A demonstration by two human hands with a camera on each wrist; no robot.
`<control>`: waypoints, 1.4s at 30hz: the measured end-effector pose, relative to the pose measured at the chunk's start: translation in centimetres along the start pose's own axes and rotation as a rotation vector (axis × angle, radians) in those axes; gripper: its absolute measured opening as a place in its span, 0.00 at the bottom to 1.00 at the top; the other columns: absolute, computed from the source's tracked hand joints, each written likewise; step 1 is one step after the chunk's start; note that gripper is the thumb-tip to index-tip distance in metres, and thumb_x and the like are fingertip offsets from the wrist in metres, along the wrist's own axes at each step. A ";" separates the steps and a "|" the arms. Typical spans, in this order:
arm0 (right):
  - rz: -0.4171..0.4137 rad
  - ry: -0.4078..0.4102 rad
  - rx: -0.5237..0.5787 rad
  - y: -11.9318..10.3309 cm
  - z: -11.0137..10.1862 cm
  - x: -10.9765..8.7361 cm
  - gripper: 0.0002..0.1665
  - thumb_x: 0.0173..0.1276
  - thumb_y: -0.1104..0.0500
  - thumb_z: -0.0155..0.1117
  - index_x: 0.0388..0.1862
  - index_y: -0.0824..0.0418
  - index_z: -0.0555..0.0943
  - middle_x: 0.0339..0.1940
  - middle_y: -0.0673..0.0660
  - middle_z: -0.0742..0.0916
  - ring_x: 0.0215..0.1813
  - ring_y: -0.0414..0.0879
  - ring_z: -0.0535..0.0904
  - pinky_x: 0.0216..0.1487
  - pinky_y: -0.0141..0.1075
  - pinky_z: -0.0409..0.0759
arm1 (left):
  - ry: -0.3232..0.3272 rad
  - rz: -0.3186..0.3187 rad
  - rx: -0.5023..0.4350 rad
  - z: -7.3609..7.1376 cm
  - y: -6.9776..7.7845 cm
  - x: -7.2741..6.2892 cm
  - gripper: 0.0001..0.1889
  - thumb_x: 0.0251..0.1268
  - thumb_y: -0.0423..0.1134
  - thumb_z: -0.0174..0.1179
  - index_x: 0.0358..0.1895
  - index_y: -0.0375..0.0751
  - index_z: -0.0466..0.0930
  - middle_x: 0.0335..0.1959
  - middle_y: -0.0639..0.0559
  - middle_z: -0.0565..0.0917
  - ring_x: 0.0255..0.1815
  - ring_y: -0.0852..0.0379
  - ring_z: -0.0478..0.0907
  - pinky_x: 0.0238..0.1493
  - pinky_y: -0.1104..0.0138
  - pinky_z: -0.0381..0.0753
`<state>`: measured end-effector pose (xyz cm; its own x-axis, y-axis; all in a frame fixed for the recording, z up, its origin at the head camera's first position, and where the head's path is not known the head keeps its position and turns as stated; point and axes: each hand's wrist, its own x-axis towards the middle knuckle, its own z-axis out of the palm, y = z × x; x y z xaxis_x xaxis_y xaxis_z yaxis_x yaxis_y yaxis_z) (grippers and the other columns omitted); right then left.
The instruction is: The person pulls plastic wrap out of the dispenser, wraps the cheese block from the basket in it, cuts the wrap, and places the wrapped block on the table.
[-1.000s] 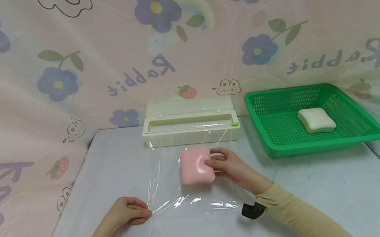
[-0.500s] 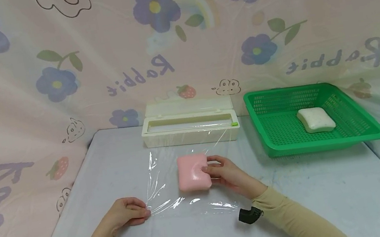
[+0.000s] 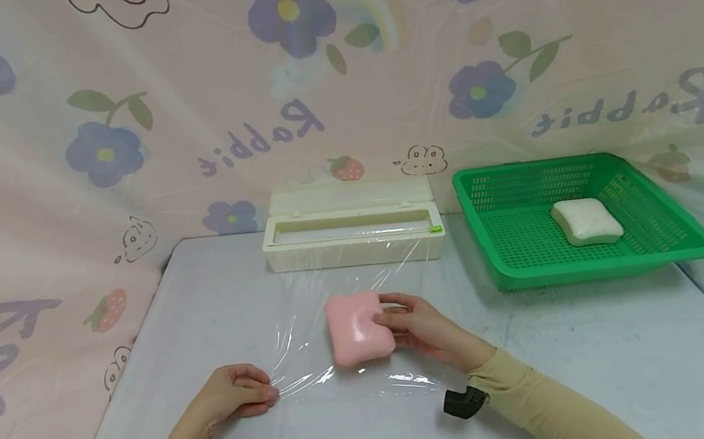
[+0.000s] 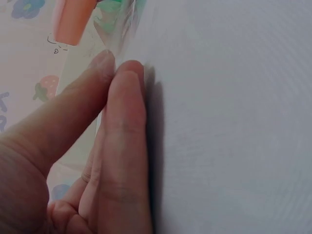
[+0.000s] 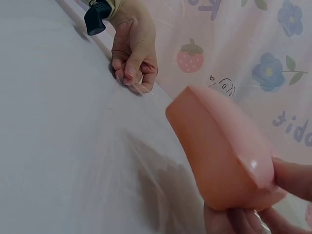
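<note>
My left hand (image 3: 237, 392) pinches the near-left corner of a sheet of clear cling film (image 3: 309, 362) between thumb and fingers, low over the table. The film runs back to a cream dispenser box (image 3: 358, 253) with its lid raised and a roll inside. My right hand (image 3: 426, 327) grips a pink, square, pillow-shaped block (image 3: 360, 331) by its right edge, thumb on top and fingers beneath. In the right wrist view, the block (image 5: 224, 151) is tilted above the film, with a shadow below it. The left wrist view shows the left thumb and fingertips (image 4: 127, 92) pressed together.
At the back right stands a green perforated basket (image 3: 604, 266) holding a white block (image 3: 586, 221) of similar shape. A white cloth (image 3: 574, 376) covers the table. Printed curtains (image 3: 361, 109) hang behind and on both sides.
My right hand has brought the pink block nearer to me and slightly left over the film. The left hand keeps its pinch on the film's corner and has barely moved.
</note>
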<state>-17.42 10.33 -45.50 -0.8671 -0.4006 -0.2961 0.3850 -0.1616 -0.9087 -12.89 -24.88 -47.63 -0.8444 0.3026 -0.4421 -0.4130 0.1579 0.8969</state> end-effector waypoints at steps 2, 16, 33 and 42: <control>0.006 0.010 -0.051 -0.3 0.0 0.1 0.32 0.67 0.62 0.62 0.66 0.69 0.63 0.48 0.59 0.83 0.42 0.45 0.81 0.43 0.34 0.80 | -0.003 0.001 0.001 0.0 0.1 -0.1 0.15 0.52 0.28 0.70 0.41 0.26 0.75 0.29 0.48 0.85 0.32 0.55 0.84 0.35 0.65 0.85; -0.036 -0.041 -0.197 -1.3 -0.4 2.0 0.22 0.66 0.61 0.63 0.58 0.68 0.77 0.51 0.59 0.83 0.49 0.47 0.79 0.51 0.33 0.78 | -0.005 -0.006 0.004 0.1 0.2 -0.2 0.16 0.53 0.28 0.70 0.42 0.26 0.75 0.30 0.46 0.85 0.32 0.54 0.84 0.35 0.65 0.85; -0.020 -0.081 -0.389 -0.8 -0.8 3.9 0.21 0.65 0.58 0.65 0.55 0.66 0.81 0.49 0.57 0.85 0.49 0.45 0.79 0.52 0.35 0.77 | -0.004 -0.006 -0.003 0.1 0.2 -0.1 0.16 0.54 0.28 0.69 0.43 0.25 0.74 0.32 0.45 0.86 0.34 0.53 0.84 0.36 0.64 0.85; -0.193 -0.130 -0.533 -1.4 -1.6 3.7 0.22 0.66 0.70 0.53 0.60 0.67 0.75 0.57 0.61 0.81 0.58 0.51 0.76 0.56 0.37 0.75 | -0.005 0.002 -0.004 0.1 0.3 -0.2 0.15 0.54 0.28 0.69 0.42 0.25 0.75 0.30 0.46 0.85 0.33 0.54 0.84 0.36 0.66 0.85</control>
<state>-21.67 10.56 -45.81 -0.8467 -0.5222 -0.1025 -0.0175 0.2199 -0.9754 -12.86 -24.84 -47.29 -0.8436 0.3076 -0.4402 -0.4127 0.1531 0.8979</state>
